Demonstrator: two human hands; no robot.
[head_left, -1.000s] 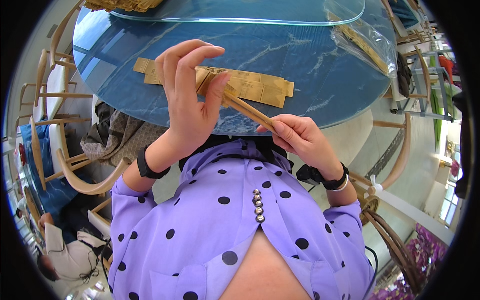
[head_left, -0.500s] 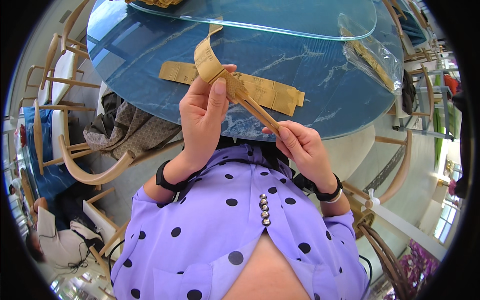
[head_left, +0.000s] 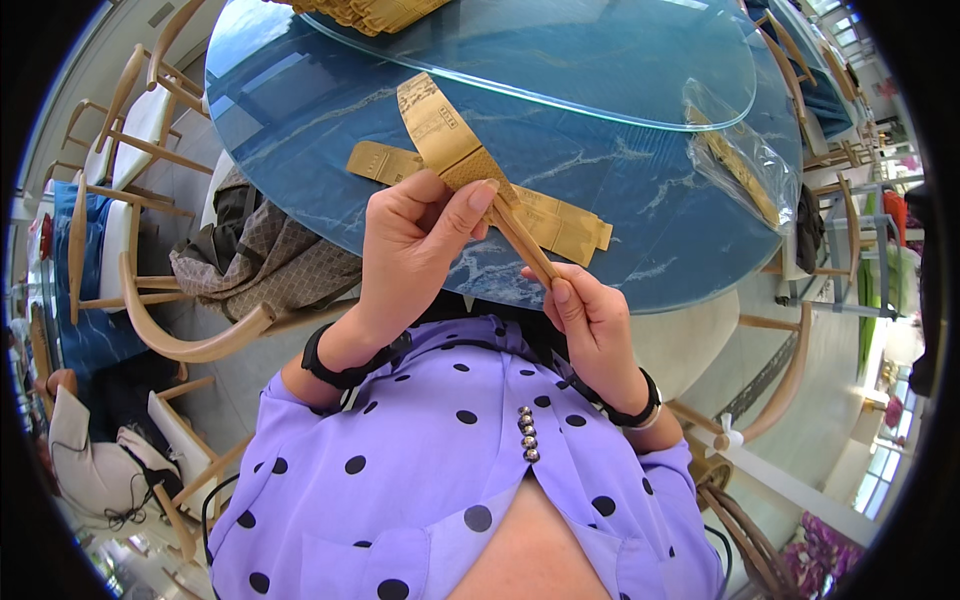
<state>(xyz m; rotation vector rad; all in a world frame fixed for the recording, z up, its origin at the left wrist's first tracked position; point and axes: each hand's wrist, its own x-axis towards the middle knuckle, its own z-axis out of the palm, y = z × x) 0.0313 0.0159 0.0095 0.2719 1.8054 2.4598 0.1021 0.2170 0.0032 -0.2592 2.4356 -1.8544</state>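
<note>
My left hand [head_left: 415, 240] pinches a long tan paper sleeve [head_left: 440, 130] that sticks up and away from me over the blue marbled table [head_left: 620, 160]. My right hand [head_left: 590, 320] grips the lower end of wooden chopsticks [head_left: 525, 240], whose upper end goes into the sleeve between my left thumb and fingers. More flat tan sleeves [head_left: 560, 225] lie on the table just behind my hands. Both wrists carry dark bands.
A glass turntable [head_left: 560, 50] sits on the table with a stack of tan sleeves [head_left: 360, 12] at its far edge. A clear plastic bag of chopsticks [head_left: 740, 165] lies at the right. Wooden chairs [head_left: 200, 340] ring the table; a beige checked bag [head_left: 265, 260] rests on one at left.
My left hand has closed and shifted along the sleeve, which now stands up longer above the fingers. Both hands have stayed near the table edge.
</note>
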